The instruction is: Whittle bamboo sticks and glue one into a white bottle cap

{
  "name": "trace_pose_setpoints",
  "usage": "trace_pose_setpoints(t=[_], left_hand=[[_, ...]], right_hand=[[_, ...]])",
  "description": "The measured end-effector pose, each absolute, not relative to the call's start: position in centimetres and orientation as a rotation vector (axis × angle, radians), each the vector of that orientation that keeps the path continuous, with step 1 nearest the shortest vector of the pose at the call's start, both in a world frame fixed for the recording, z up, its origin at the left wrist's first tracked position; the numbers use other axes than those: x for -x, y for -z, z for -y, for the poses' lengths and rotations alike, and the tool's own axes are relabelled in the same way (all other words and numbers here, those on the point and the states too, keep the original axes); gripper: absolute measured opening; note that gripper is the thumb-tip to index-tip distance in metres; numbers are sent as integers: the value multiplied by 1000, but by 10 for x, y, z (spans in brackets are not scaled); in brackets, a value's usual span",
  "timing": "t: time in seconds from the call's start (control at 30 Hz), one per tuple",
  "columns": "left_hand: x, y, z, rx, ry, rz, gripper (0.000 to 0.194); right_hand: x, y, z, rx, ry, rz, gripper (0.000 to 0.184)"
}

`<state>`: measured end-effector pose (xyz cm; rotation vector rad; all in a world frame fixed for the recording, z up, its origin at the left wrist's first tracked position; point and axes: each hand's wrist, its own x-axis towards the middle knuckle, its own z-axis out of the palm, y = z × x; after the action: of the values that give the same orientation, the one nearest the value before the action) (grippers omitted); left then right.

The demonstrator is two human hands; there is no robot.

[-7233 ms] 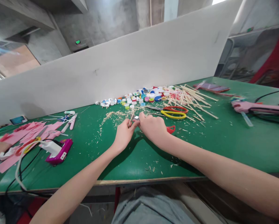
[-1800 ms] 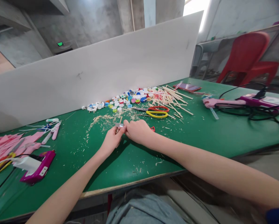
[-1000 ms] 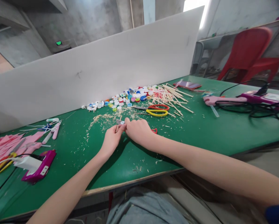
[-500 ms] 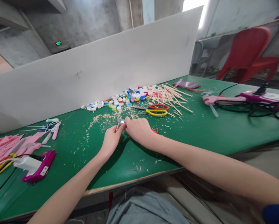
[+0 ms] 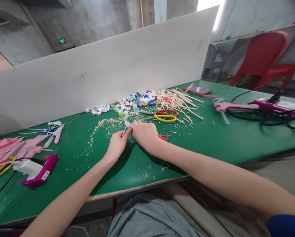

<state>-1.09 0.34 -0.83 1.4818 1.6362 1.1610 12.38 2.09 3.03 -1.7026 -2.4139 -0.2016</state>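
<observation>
Your left hand (image 5: 117,144) pinched a tilted stick (image 5: 124,132) above the table (image 5: 211,141), while the blade (image 5: 128,124) gripped in your right hand (image 5: 146,134) had slid toward its tip, apparently finishing a cutting stroke.

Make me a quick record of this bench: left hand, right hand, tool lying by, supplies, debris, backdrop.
Left hand: pinching a thin stick
Right hand: gripping a metal blade, handle hidden
Tool lying by: scissors, one red and one yellow handle
Supplies: pile of wooden sticks, colourful bottle caps
Debris: pale shavings scattered on green table
Backdrop: white panel
</observation>
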Motion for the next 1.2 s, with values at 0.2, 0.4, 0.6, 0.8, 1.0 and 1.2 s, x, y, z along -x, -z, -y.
trace_pose_setpoints(t=[0.2, 0.4, 0.6, 0.8, 1.0, 1.2], left_hand=[[13, 9, -3, -1393, -1197, -1594, 57], [9, 2, 1, -1313, -1192, -1486, 52], [5, -6, 7, -1282, -1202, -1370, 47], [3, -8, 7, -1273, -1183, -1343, 44], [5, -3, 7, -1348, -1177, -1346, 43], [7, 2, 4, -1458, -1137, -1384, 43]], right_hand=[[-150, -38, -42, 1876, 292, 2238, 40], [-157, -42, -45, 1795, 352, 2280, 44], [-143, -40, -33, 1586, 346, 2459, 43], [-146, -38, -34, 1461, 339, 2538, 46], [-144, -36, -32, 1376, 310, 2645, 43], [-142, -33, -33, 1340, 288, 2708, 38]])
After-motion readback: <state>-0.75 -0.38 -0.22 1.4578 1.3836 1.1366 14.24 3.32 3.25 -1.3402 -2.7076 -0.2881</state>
